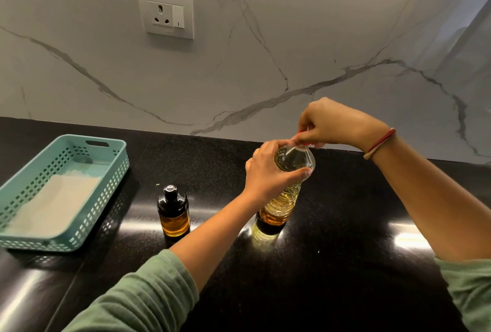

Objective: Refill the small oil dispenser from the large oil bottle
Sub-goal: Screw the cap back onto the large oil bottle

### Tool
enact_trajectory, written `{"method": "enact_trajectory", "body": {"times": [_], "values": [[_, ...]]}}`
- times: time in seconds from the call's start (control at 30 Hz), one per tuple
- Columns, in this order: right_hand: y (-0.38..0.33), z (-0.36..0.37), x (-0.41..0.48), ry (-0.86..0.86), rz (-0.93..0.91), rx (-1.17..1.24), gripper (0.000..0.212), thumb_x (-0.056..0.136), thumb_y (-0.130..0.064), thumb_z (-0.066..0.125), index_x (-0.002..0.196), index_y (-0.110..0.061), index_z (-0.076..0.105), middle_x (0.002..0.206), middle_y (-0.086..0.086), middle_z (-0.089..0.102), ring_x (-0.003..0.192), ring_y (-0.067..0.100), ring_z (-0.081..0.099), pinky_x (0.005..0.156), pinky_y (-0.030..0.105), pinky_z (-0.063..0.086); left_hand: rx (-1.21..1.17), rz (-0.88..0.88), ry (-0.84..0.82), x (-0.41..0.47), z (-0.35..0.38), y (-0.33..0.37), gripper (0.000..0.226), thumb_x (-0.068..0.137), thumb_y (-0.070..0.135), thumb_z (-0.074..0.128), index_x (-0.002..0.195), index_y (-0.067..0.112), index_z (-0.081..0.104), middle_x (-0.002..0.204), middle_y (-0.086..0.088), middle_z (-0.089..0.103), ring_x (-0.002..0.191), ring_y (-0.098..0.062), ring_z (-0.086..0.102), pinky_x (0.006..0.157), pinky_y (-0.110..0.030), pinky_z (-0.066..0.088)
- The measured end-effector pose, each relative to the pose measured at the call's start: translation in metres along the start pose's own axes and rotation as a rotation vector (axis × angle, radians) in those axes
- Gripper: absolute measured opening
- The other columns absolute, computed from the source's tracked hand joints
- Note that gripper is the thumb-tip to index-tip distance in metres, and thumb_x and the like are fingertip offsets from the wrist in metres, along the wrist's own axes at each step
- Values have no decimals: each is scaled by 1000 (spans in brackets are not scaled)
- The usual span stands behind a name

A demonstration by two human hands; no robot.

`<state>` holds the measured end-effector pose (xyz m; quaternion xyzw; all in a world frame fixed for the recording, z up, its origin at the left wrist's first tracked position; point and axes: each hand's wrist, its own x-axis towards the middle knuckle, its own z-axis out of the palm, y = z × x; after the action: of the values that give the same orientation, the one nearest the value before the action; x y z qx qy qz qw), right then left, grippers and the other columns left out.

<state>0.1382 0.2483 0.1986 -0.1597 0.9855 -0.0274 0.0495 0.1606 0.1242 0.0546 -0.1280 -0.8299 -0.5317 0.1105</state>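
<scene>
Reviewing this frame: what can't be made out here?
Head view only.
- The cap of the large oil bottle: mostly covered by fingers of the right hand; how far unscrewed is unclear.
- Bottle's shoulder: behind the left hand.
- The teal basket: left end cut off by the frame edge.

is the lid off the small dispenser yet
No, the dispenser stands on the counter with its black cap on top.

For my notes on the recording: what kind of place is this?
Probably a home kitchen: a black stone countertop, a marble-look wall with a power socket, and a large oil bottle near a small oil dispenser.
</scene>
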Motion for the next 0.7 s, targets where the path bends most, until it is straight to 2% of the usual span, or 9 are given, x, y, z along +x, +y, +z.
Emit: {"method": "enact_trajectory", "body": {"times": [0.03, 0.1, 0.17, 0.27, 0.37, 0.5, 0.6, 0.67, 0.7], "values": [[2, 0, 0, -7, 12, 22, 33, 83, -38, 68, 98, -9, 71, 81, 3, 71, 65, 10, 69, 66, 23, 58, 3, 2, 3, 0, -1, 0, 63, 65, 61, 76, 117, 33, 55, 118, 13, 57, 115, -10, 51, 100, -48, 42], [7, -8, -3, -42, 3, 69, 49, 76, -44, 72, 117, -18, 63, 98, 0, 68, 79, 15, 68, 74, 28, 58, 17, 7, 6, 0, -1, 0, 64, 65, 61, 76, 118, 31, 56, 118, 13, 58, 115, -10, 51, 100, -47, 41], [12, -20, -6, -89, -22, 89, 64, 69, -38, 80, 127, -30, 55, 112, -5, 58, 89, 15, 65, 82, 36, 57, 23, 8, 6, 2, 0, -1, 69, 63, 65, 74, 120, 31, 56, 118, 13, 59, 114, -9, 52, 99, -48, 42], [12, -27, -7, -145, -99, 105, 43, 74, -16, 79, 112, -28, 64, 110, -7, 63, 85, 6, 67, 81, 40, 58, 21, 7, 3, 2, 1, -2, 71, 62, 67, 73, 121, 32, 55, 118, 14, 58, 114, -9, 52, 99, -48, 43], [10, -18, -3, -61, -100, 75, 15, 79, -17, 75, 94, -20, 70, 85, -3, 71, 72, 3, 68, 76, 31, 59, 18, 8, 7, 1, 3, -1, 72, 61, 71, 69, 120, 33, 55, 117, 15, 58, 112, -8, 53, 98, -48, 43], [9, -11, 0, 0, -43, 98, 25, 79, -32, 72, 91, -10, 70, 72, -2, 69, 58, 5, 68, 62, 20, 58, 19, 9, 11, 1, 1, -2, 71, 62, 69, 71, 120, 32, 55, 116, 14, 59, 112, -8, 53, 98, -48, 44], [12, -11, -3, 19, -51, 60, 42, 74, -40, 76, 106, -15, 67, 89, -2, 68, 71, 9, 67, 70, 29, 59, 25, 7, 12, 1, 1, -2, 69, 63, 65, 74, 120, 32, 55, 117, 14, 59, 113, -8, 53, 99, -48, 42], [13, -13, -7, -30, -74, 94, 45, 72, -32, 79, 114, -23, 64, 103, -5, 63, 82, 8, 66, 77, 36, 59, 25, 8, 16, 1, 1, -2, 68, 64, 64, 75, 120, 32, 56, 118, 14, 58, 114, -8, 52, 101, -48, 41], [12, -14, -8, -49, -94, 102, 41, 74, -25, 78, 112, -23, 65, 102, -7, 63, 84, 6, 65, 80, 36, 59, 22, 6, 16, 1, 2, -2, 68, 64, 64, 75, 120, 32, 56, 118, 15, 58, 114, -8, 52, 101, -47, 40]]}}
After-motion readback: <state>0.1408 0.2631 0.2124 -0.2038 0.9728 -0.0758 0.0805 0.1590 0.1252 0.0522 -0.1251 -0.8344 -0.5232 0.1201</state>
